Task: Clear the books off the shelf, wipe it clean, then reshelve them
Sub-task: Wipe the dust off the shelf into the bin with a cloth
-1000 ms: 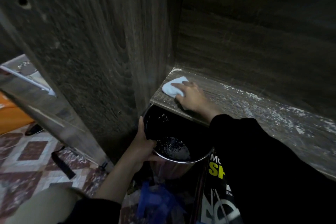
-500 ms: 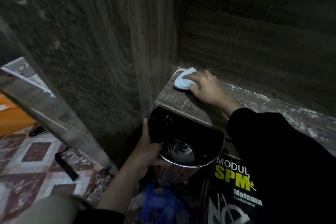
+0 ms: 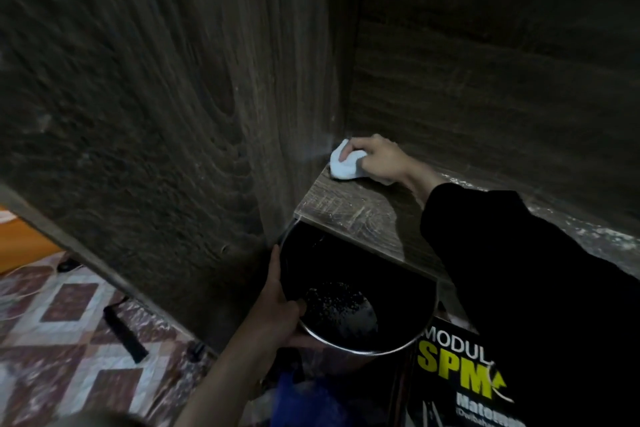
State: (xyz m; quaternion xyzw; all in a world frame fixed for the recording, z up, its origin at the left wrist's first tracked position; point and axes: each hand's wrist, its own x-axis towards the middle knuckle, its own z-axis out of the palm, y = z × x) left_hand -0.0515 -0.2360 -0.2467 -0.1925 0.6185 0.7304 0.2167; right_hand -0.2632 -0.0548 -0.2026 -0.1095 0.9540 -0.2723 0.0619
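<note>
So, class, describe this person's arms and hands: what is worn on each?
A loose long black sleeve covers the right arm to the wrist. The left forearm shows no sleeve. Right hand and left hand wear no gloves.

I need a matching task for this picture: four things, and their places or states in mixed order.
1 white cloth
2 metal bowl
3 black book
4 shelf

a white dust along its back edge
b left hand grips its rim
c below the shelf, yellow letters
d under the right hand

Pairs: 1-d, 2-b, 3-c, 4-a
</note>
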